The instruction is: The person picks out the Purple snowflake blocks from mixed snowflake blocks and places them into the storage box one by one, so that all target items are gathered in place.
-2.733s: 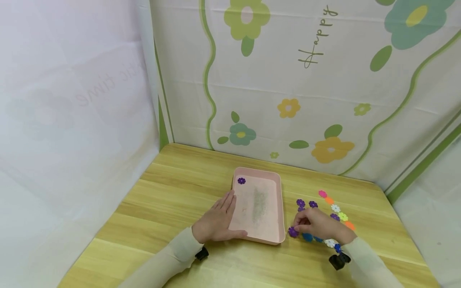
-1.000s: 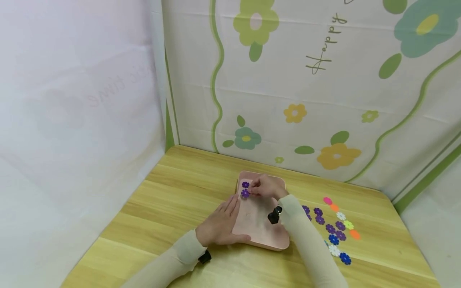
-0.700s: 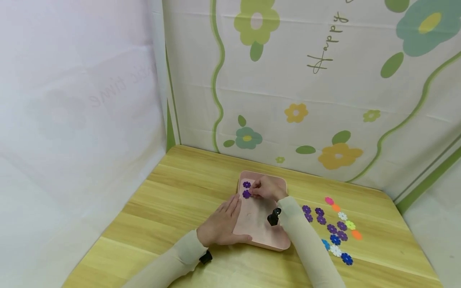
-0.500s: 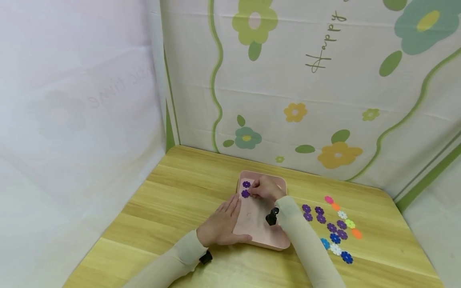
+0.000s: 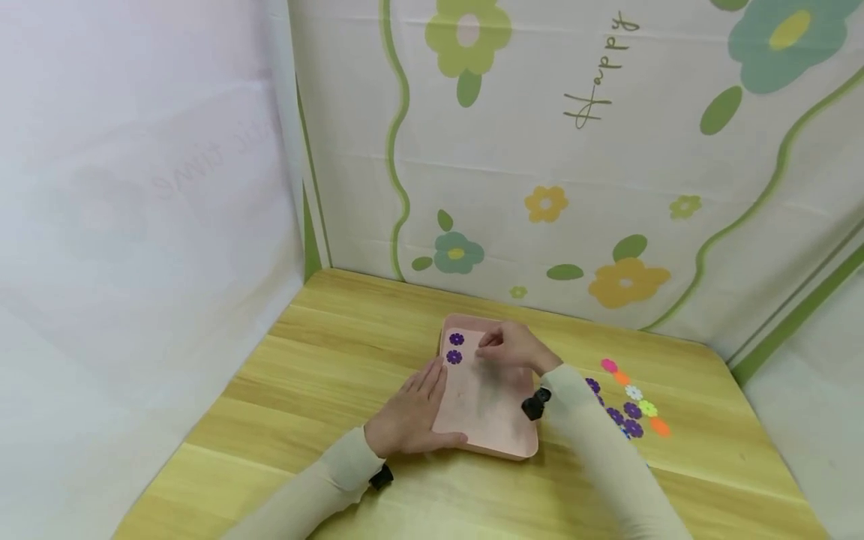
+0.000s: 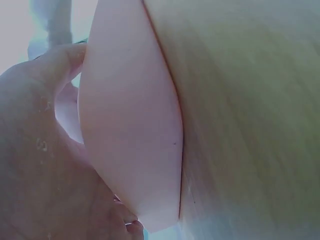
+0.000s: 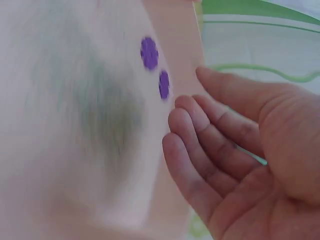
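Two purple flower-shaped pieces lie one behind the other in the back left corner of the pink tray (image 5: 486,420), the rear one (image 5: 457,339) and the front one (image 5: 454,357). My left hand (image 5: 408,412) rests on the tray's left and front rim with its fingers extended; in the left wrist view the hand (image 6: 45,145) lies along the pink wall (image 6: 132,110). Above the tray, right of the two pieces, is my right hand (image 5: 516,346). Seen from the right wrist, that hand (image 7: 225,150) has relaxed, slightly bent fingers with nothing between them, near the purple pieces (image 7: 149,53).
Right of the tray on the wooden table (image 5: 337,330) lie several loose flower pieces: purple ones (image 5: 632,410), a pink one (image 5: 609,365), a white one (image 5: 634,392), a yellow one (image 5: 648,409) and orange ones (image 5: 660,427). My right sleeve covers part of this group. Patterned cloth (image 5: 499,165) stands behind.
My right hand brought a second purple piece from the table into the tray, let it go, and has moved a little to the right. My left hand has stayed on the rim.
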{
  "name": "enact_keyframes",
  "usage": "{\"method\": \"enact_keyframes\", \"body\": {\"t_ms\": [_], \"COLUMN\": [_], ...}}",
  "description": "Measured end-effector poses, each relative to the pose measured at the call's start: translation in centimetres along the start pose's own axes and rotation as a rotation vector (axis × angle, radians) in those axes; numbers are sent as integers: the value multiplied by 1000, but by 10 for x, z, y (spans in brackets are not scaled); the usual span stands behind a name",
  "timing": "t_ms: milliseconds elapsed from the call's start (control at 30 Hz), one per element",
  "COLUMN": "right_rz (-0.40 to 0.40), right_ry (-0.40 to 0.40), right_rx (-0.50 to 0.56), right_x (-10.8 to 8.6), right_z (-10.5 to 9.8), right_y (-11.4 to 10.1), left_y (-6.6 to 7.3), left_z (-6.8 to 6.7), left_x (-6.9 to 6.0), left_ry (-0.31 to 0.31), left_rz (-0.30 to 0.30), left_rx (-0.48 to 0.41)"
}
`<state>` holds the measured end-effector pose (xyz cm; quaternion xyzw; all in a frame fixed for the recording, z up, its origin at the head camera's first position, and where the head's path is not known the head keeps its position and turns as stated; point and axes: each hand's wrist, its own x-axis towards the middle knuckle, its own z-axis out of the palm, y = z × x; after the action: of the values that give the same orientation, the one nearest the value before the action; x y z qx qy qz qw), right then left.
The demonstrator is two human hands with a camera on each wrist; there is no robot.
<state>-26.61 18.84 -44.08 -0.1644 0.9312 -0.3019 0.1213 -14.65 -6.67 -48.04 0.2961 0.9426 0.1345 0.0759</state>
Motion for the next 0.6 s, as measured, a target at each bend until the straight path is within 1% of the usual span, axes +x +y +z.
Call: {"method": "enact_keyframes", "body": {"t_ms": [167, 333, 467, 600], "right_rz": [-68, -96, -92, -74], "right_ry": [-23, -44, -61, -98], "right_rx": [-38, -81, -124, -158], "right_x": [-26, -50, -68, -89], "right_z": [-31, -55, -65, -67], "right_y": [16, 40, 55, 67], "left_y": [0, 0, -2, -2], "left_z": [0, 1, 3, 3], "left_x": [0, -1, -1, -1], "left_ry": [35, 55, 52, 59], "left_rz": [31, 64, 73, 81], "left_rx": [0, 35, 76, 106]}}
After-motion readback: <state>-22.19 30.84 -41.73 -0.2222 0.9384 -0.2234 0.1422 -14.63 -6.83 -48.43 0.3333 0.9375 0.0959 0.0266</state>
